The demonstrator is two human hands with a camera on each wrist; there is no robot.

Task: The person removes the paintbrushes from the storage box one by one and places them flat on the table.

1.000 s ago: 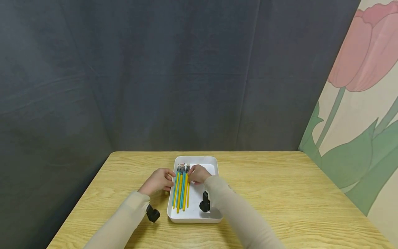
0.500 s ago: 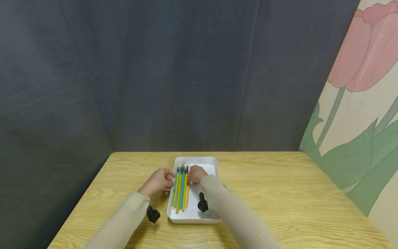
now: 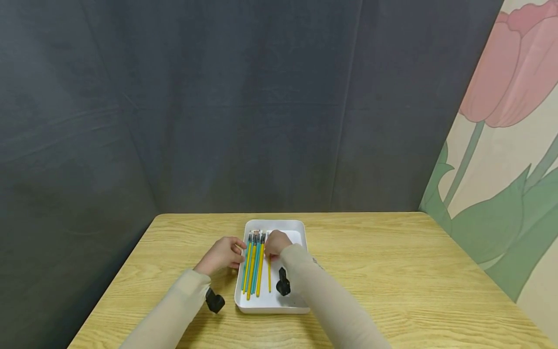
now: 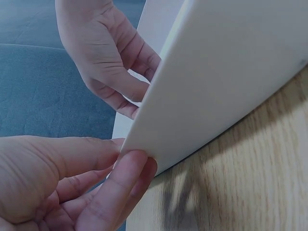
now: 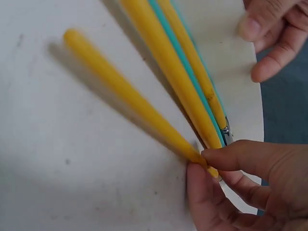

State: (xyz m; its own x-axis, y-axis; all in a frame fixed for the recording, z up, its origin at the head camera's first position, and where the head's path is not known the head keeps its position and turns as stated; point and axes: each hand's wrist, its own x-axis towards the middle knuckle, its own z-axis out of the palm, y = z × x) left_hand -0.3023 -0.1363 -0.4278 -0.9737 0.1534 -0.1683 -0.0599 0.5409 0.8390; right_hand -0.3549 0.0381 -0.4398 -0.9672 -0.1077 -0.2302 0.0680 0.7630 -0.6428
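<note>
Cream fabric nearest: a left sleeve (image 3: 167,305) and a right sleeve (image 3: 335,298) reach in over the table's near edge. Black device on each wrist; left device (image 3: 215,300) sits just outside the tray's left edge, right device (image 3: 283,286) above the tray's near right area.

White tray (image 3: 270,309), long and shallow, lies on the wood-grain table (image 3: 392,281), its far edge near the table's far edge. Row of brushes (image 3: 254,271), yellow and turquoise, lies along the tray's left edge; handle ends toward the near edge, heads toward the far edge. Exact count unclear.

Slim yellow brush (image 3: 269,280) is inside the tray, right of the row and apart from it at the handle end, which points at the near edge. Its head is hidden by fingers.

Left hand (image 3: 221,255): grasping the tray's left wall, fingers on both sides of the rim. Right hand (image 3: 277,243): pinching the slim yellow brush between thumb and finger, toward the tray's far edge.

Beyond the table's far edge, dark curtain (image 3: 261,106); past its right corner, wall (image 3: 523,169) with painted pink tulip (image 3: 516,68).
</note>
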